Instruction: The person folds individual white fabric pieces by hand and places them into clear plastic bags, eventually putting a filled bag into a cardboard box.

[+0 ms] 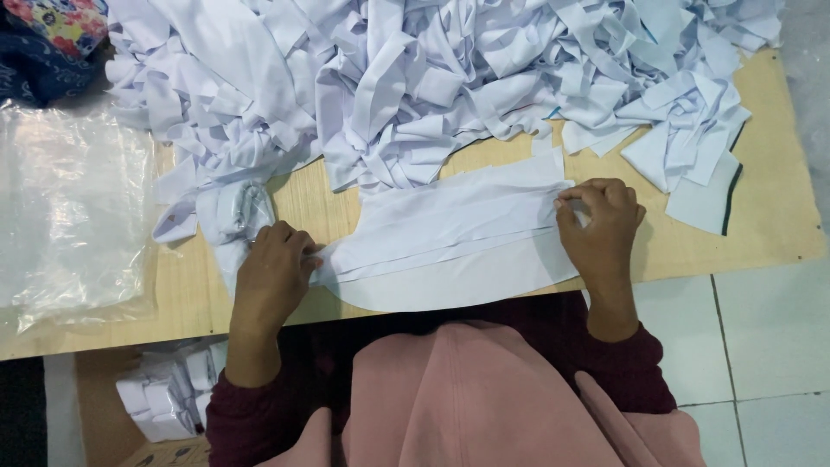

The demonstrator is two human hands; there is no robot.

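Head view, looking down on a wooden bench (761, 216) at which a person in dark red sleeves and a pink garment sits. A stack of long white fabric strips (450, 238) lies flat along the near edge of the bench, its curved lower piece slightly overhanging that edge. The left hand (272, 272) rests on the left end of the stack, fingers curled and closed on the fabric there. The right hand (601, 225) sits at the right end, thumb and fingertips pinched shut on the upper corner of the top strip. The two hands are well apart, with the stack stretched between them.

Behind the stack, a large loose heap of white fabric pieces (415, 78) covers the far part of the bench from the left side to the far right corner. A small folded white bundle (233, 212) lies just beside the left hand. A clear plastic sheet (69, 207) lies at the left edge. More folded white pieces (169, 393) sit below the bench at lower left, and pale floor tiles (761, 346) show at right
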